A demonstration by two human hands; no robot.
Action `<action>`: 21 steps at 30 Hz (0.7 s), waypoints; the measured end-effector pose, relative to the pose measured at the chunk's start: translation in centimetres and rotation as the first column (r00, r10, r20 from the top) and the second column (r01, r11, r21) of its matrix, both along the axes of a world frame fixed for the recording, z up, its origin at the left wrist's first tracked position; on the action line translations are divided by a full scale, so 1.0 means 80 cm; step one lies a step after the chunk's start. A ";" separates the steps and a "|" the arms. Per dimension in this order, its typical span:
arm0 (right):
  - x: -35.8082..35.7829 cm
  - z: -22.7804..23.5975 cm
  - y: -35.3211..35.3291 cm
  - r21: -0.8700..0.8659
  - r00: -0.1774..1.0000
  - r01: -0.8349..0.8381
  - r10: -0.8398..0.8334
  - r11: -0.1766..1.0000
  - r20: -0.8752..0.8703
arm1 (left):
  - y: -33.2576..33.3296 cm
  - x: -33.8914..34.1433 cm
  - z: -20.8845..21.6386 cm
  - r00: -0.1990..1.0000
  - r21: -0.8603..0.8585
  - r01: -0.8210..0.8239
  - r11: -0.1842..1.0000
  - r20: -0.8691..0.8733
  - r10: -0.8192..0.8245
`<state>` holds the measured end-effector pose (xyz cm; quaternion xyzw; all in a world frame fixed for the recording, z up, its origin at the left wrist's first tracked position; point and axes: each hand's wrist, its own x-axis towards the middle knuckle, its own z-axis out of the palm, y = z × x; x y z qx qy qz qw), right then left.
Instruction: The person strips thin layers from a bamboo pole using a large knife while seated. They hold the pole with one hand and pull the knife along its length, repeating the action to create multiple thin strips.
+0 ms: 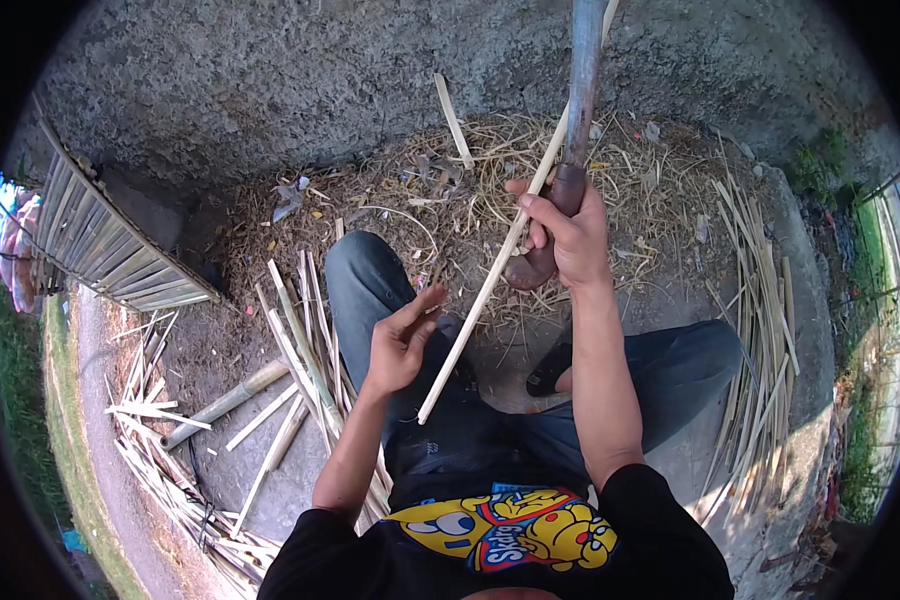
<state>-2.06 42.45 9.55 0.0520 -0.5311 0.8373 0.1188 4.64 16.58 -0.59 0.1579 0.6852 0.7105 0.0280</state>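
Note:
My right hand grips the dark, curved wooden handle of a machete, whose long grey blade points away from me. Between its thumb and fingers the same hand also holds a long pale bamboo strip. This strip slants from beside the blade down to my lap, its near end unsupported. To the left of the strip, my left hand is raised with fingers stretched and nothing in it. It does not appear to touch the strip. My legs are bent out to both sides beneath my arms.
Split bamboo strips lie in a pile on the right; more strips and a thicker bamboo pole lie on the left. Shavings cover the ground before a rough wall. A slatted bamboo panel leans at the far left.

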 end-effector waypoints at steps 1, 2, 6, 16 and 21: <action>-0.003 0.012 0.011 0.087 1.000 -0.002 0.005 0.996 -0.027 | -0.031 -0.016 -0.008 0.998 -0.160 -0.002 0.987 -0.062 -0.008; -0.009 0.016 0.026 0.179 0.999 -0.026 0.032 0.983 -0.029 | -0.047 -0.029 0.002 0.994 -0.202 -0.089 0.975 -0.076 0.075; -0.012 0.053 0.029 0.346 0.984 -0.126 0.162 0.930 -0.077 | -0.077 -0.072 0.088 0.882 -0.260 -0.368 0.893 -0.402 0.246; 0.009 0.069 0.013 0.707 0.873 -0.372 0.486 0.601 0.046 | -0.039 -0.205 0.236 -0.033 0.103 -0.760 0.642 -0.992 0.121; 0.012 0.051 0.032 0.871 0.891 -0.252 0.453 0.423 0.038 | -0.102 -0.189 0.244 0.194 -0.355 -0.887 0.295 -0.867 -0.459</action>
